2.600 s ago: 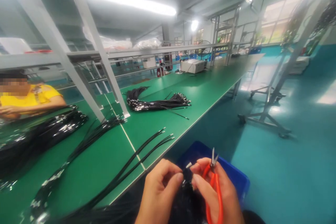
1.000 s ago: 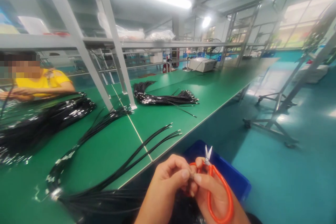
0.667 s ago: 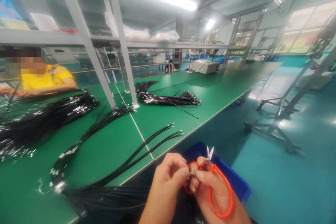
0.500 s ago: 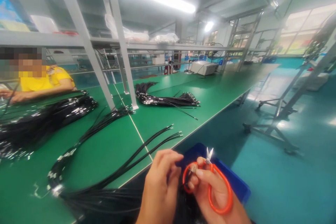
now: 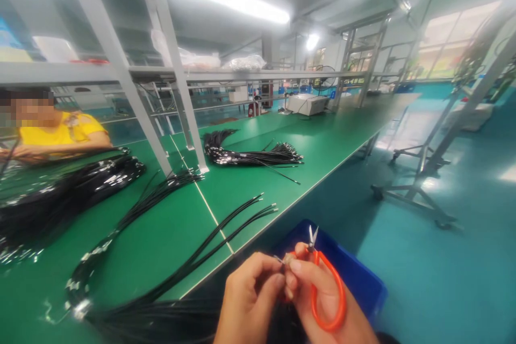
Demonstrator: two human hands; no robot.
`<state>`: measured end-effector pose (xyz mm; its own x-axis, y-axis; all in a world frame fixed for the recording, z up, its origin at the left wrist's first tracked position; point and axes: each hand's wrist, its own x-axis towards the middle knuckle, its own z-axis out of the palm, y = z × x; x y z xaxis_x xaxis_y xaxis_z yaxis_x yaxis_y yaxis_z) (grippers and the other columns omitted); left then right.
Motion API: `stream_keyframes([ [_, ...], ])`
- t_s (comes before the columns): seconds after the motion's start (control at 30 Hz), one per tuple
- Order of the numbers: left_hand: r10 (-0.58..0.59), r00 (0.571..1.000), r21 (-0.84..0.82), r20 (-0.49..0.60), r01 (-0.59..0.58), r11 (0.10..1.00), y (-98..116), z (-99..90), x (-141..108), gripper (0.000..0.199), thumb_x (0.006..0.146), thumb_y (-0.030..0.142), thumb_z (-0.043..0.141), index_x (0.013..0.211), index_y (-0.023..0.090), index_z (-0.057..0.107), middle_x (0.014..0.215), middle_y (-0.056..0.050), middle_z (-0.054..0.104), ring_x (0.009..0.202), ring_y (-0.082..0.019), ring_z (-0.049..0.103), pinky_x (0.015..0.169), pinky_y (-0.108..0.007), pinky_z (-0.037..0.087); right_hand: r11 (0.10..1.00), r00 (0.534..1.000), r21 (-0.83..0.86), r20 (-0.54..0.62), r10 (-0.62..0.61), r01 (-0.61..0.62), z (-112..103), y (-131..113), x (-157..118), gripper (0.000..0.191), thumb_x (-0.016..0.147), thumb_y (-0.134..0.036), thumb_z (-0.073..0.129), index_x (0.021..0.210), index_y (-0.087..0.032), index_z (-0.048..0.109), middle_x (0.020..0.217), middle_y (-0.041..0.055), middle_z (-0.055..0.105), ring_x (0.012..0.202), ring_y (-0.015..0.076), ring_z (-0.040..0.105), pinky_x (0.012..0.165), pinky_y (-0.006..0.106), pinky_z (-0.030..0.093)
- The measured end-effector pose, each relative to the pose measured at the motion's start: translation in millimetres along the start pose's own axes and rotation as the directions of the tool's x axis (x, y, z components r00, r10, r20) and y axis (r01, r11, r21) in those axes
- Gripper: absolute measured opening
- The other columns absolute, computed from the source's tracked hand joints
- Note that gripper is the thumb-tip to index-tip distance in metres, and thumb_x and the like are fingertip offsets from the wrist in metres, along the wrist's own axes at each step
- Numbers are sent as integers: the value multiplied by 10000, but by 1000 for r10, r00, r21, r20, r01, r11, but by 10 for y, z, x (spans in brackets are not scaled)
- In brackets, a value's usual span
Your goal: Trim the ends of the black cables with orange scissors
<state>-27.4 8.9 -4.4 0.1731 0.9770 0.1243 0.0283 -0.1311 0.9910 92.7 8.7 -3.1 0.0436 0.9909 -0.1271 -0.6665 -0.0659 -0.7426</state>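
My right hand is wrapped round a pair of scissors with orange handles, their short blades pointing up and slightly apart. Its thumb and finger also pinch something small and pale. My left hand is closed in a pinch right against the right fingertips. A thin dark tip shows between the two hands, but I cannot make out what the left fingers hold. Beside my left hand, black cables with silvery ends run over the edge of the green table. Below my hands sits a blue bin.
Another bundle of black cables lies farther back. At left is a large cable pile, with a person in a yellow top behind it. Grey shelf posts rise from the table. A wheeled metal stand is at right.
My left hand has moved right and closed its fingers against the right fingertips. My right hand with the scissors has shifted slightly left. The camera view has turned a little.
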Motion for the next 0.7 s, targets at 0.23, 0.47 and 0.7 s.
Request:
stream_keyframes([
  [0.23, -85, 995, -56, -57, 82, 995, 6, -28, -14, 169, 757, 315, 667, 724, 150, 679, 646, -4, 617, 580, -123, 505, 549, -201, 395, 641, 822, -566, 122, -557, 518, -31, -37, -26, 138, 699, -193, 701, 810, -263, 659, 805, 19, 705, 659, 179, 630, 638, 275, 493],
  [0.47, -77, 993, -123, -94, 65, 990, 72, 21, -44, 184, 734, 331, 692, 699, 151, 690, 638, -15, 631, 582, -129, 516, 559, -209, 409, 372, 690, -697, 244, -681, 613, 34, 20, -94, 199, 717, -107, 643, 756, -302, 651, 632, -31, 630, 538, 165, 581, 549, 269, 452],
  [0.7, -125, 984, -234, -123, 93, 968, 53, 18, -62, 239, 687, 378, 739, 670, 147, 677, 573, 11, 592, 499, -85, 452, 469, -171, 363, 253, 572, -684, 290, -767, 685, 103, 60, -118, 257, 742, -61, 594, 788, -311, 638, 663, -12, 634, 584, 185, 558, 593, 299, 448],
])
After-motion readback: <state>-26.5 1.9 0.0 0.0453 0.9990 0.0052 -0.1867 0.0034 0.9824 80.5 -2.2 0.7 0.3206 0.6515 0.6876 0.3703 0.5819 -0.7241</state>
